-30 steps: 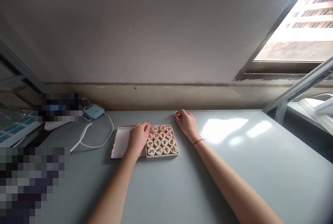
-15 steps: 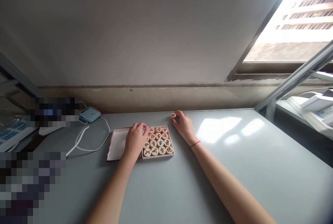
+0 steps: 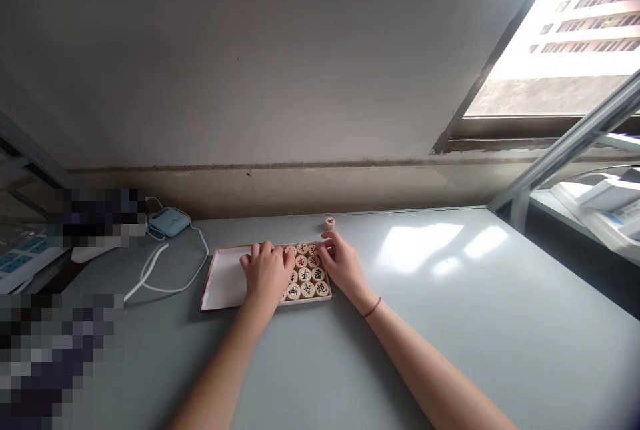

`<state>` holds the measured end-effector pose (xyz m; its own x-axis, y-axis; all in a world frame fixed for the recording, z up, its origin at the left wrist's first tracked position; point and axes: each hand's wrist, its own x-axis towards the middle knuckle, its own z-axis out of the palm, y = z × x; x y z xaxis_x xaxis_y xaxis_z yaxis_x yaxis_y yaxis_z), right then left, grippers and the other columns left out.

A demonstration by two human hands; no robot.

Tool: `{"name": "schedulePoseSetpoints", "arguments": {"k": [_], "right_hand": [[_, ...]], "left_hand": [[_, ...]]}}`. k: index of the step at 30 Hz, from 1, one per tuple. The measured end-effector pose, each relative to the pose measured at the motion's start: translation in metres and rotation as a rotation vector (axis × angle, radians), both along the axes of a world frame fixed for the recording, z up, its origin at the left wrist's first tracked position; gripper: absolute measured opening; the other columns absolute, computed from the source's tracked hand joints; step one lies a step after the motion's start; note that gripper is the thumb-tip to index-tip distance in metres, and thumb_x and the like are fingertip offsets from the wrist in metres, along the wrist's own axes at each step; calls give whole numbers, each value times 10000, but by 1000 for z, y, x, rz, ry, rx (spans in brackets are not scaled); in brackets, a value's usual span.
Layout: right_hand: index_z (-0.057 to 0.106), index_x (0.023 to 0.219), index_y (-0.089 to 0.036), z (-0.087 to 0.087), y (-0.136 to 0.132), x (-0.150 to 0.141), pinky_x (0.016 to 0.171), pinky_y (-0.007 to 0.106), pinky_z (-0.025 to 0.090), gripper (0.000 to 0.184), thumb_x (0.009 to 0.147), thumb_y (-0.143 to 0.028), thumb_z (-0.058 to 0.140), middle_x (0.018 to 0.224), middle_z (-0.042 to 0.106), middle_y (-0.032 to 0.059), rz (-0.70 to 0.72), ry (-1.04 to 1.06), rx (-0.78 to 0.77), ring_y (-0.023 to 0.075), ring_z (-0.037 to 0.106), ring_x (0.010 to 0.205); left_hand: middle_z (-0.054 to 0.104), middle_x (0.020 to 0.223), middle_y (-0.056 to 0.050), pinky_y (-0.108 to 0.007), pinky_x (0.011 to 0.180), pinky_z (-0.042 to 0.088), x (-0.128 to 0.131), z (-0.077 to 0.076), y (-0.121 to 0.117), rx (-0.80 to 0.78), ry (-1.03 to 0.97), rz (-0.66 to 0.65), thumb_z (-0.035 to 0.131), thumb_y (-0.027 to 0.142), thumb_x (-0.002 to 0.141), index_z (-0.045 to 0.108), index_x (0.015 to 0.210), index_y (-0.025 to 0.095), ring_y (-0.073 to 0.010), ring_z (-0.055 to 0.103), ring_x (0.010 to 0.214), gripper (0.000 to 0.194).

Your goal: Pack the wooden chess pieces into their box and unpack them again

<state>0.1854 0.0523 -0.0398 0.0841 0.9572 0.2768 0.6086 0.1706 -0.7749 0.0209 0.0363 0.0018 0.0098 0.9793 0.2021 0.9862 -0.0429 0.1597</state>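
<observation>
A shallow box [image 3: 306, 301] of round Chinese chess pieces [image 3: 305, 275], some with red and some with black characters, lies on the desk. At its left is an empty white lid [image 3: 225, 280] or second tray. My left hand [image 3: 267, 273] rests over the left part of the pieces, fingers spread and curled down; the pieces under it are hidden. My right hand [image 3: 344, 263] is at the box's upper right corner, thumb near the red pieces, fingers apart, nothing seen in it. Just beyond its fingertips a red-marked chess piece [image 3: 330, 223] sits alone on the desk.
On the left lie a light blue device [image 3: 170, 222] and a white cable [image 3: 205, 257] curving over the grey desk [image 3: 320, 370]. A wall [image 3: 280, 190] runs behind the desk. A metal frame [image 3: 540, 170] rises at the right, and sunlight patches fall on the desk.
My right hand has let go of the red-marked piece near the back edge and come down toward the box. My left hand has shifted right over the pieces, fingers spreading.
</observation>
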Motion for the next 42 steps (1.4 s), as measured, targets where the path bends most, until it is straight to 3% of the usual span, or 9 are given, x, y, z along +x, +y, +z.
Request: {"name": "schedulePoseSetpoints", "arguments": {"k": [8,14,17,21,26,31,35,38,42], "right_hand": [[588,952,-215,1,1,1,613,283,461,198,866,-307,436,758,653,25,-7,-12,7,176,599,666],[577,1067,-192,16,-8,-2,820,379,452,212,880,-232,485,1095,656,106,79,-255,456,248,575,1005],[544,1116,-197,23,-13,-6,803,364,446,231,887,-216,529,1066,677,88,154,-305,590,235,592,983],[529,1134,-208,23,-14,-8,805,345,453,252,884,-181,544,1037,691,71,197,-241,666,208,614,944],[553,1112,-219,15,-3,3,842,350,455,279,842,-149,528,1047,685,65,100,-121,584,208,609,969],[611,944,-209,1,13,29,796,388,418,173,793,-229,529,968,692,74,-244,-169,245,271,572,952],[638,882,-213,-5,18,41,780,417,392,149,777,-250,540,995,685,88,-345,-254,17,303,548,975],[637,956,-201,3,13,35,798,433,417,194,802,-276,546,1037,673,112,-287,-188,111,298,551,989],[602,1009,-220,22,-6,8,769,346,480,191,851,-319,557,977,677,73,86,21,324,206,600,867]], "left_hand": [[720,780,-53,-387,814,365,4,-3,1,42,-119,-51,509,339,890,641,872,209,-266,604,913,186],[721,863,-32,-333,802,434,1,5,1,205,-404,-187,509,335,897,603,929,220,-199,645,817,153],[717,856,-20,-278,735,486,4,11,-4,163,-623,-295,487,367,909,575,948,225,-168,663,773,172],[718,856,-12,-255,703,521,11,14,-10,121,-740,-324,493,387,905,567,962,227,-154,676,767,185],[724,982,-40,-282,784,553,11,7,-7,87,-881,-288,548,389,877,601,987,216,-166,690,860,211],[725,963,-46,-296,801,575,2,-3,3,19,-1036,-227,565,361,867,636,1065,218,-174,697,883,254],[683,1103,-67,-284,823,576,0,-8,6,25,-1056,-181,602,275,831,631,1107,210,-165,681,933,284],[670,1081,-72,-281,765,585,2,-9,5,77,-939,-245,580,258,850,616,1132,203,-157,682,862,290],[678,989,-58,-317,752,566,4,-8,0,227,-626,-397,562,266,880,613,1109,213,-180,671,825,240]]}}
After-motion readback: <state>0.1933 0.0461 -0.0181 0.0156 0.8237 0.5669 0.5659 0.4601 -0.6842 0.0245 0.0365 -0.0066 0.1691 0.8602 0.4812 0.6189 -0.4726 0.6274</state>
